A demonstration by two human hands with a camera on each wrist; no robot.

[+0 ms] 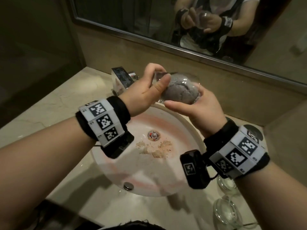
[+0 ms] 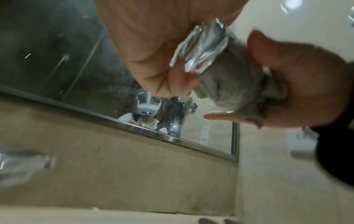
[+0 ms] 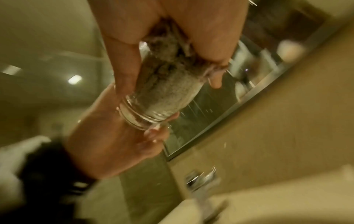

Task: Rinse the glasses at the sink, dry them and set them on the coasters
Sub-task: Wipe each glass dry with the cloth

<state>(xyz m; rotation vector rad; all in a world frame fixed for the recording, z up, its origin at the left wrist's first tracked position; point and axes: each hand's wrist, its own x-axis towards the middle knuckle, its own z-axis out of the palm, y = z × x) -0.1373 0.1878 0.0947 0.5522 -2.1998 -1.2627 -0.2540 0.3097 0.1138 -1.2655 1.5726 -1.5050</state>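
- Left hand (image 1: 146,92) grips glass (image 1: 181,83) base, steadying it above sink (image 1: 187,113).
- Right hand (image 1: 204,105) pinches grey cloth (image 1: 179,93) stuffed inside, apparently to dry the interior.

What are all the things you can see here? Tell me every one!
Glass: one, clear, held on its side over the sink, between both hands.
Cloth: one, grey, stuffed inside the held glass.
Other glasses: two, clear, on the counter right of the sink.
Sink: one, white with pinkish stains and crumbly bits near the drain.
Tap: one, shiny silver, behind the sink.
Counter: one, beige stone, around the sink.
Mirror: one, metal-framed, on the wall behind.
Wristbands: two, black with white code tags, one on each wrist.
Left hand: grips the glass's base end.
Right hand: grips the cloth at the glass's mouth.
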